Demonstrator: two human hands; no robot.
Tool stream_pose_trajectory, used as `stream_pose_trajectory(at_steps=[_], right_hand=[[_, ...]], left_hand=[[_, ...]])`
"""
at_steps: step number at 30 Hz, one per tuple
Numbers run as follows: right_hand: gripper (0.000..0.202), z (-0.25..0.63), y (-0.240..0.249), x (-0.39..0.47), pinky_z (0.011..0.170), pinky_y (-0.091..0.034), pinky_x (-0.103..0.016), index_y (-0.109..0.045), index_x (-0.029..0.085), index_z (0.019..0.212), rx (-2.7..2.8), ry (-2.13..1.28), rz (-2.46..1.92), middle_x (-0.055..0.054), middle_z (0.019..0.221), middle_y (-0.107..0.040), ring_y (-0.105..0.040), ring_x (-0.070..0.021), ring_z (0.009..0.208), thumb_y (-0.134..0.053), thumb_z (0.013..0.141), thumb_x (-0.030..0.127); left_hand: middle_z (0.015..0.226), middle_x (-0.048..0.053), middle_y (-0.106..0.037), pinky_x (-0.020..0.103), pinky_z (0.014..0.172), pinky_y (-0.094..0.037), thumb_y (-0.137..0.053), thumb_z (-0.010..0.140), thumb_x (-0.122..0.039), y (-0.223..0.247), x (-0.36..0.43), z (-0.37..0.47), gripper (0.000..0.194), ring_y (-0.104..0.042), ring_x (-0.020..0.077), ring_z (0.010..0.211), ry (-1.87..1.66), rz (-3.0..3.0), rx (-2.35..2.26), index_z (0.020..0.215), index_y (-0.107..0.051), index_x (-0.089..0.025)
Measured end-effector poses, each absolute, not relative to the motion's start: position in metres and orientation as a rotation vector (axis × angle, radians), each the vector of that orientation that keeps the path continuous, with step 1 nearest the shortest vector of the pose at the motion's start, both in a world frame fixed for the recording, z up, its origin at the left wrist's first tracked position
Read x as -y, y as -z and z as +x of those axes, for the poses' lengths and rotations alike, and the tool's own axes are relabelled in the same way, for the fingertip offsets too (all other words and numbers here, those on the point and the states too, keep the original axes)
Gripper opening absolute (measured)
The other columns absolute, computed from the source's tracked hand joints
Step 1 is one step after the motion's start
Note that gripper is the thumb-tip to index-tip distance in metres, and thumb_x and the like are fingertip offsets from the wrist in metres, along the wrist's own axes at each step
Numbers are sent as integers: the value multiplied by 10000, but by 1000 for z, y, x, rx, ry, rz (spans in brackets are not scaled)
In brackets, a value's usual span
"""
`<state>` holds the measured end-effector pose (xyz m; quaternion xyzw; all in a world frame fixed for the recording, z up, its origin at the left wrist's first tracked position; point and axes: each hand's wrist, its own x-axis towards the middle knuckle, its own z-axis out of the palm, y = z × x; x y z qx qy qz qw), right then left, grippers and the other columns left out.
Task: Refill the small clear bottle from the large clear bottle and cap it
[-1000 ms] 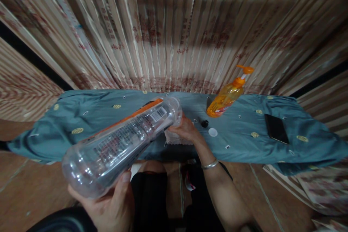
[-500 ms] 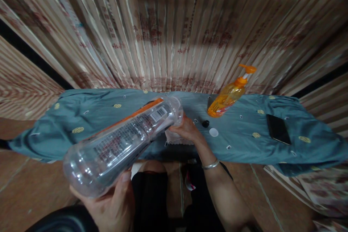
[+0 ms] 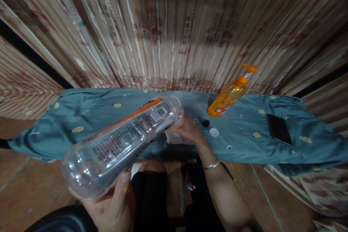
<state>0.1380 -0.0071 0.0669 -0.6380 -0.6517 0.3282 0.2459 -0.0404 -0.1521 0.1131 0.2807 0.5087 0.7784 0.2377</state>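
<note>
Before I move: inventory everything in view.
Large bottle: 1, clear, held
Pump bottle: 1, orange, right
Small knob: 1, black, near it
Disc: 1, white, beside knob
Flat device: 1, black, far right
Scalloped item: 1, pale, front
Cloth: 1, teal, middle
Curtaining: unclear, beige, behind
Diagonal bars: 2, black, sides
Floor: 1, brown, below
Bracelet: 1, silver, right wrist
Legs: 2, black clothing, bottom
Left hand: 1, bare, bottle's base
Right hand: 1, bare, by bottle's neck

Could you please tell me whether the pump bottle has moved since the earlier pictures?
No: judged against the patterned cloth, the pump bottle stands where it did.
</note>
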Motion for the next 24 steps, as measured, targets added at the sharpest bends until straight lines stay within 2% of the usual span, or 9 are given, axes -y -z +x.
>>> stream_pose_trajectory(at_steps=[15,24], right_hand=[[646,139,-63,6,845,-523,-344,-510,210,1283,1794,-864,-1760,-83,1132,-721,-681,-282,1048,-749,705,371],[655,139,-66,7,872,-519,-355,-501,203,1281,1779,-901,-1733,-86,1140,-712,-671,-272,1066,-748,708,401]], left_hand=[[1227,50,-617,567,1135,-317,-868,555,-125,-108,152,-44,764,-557,286,1232,-2159,737,-1375,1216,-508,-259],[1242,69,-611,545,1052,-454,-850,621,-193,-113,151,-41,719,-552,315,1240,-2118,863,-1441,1251,-511,-259]])
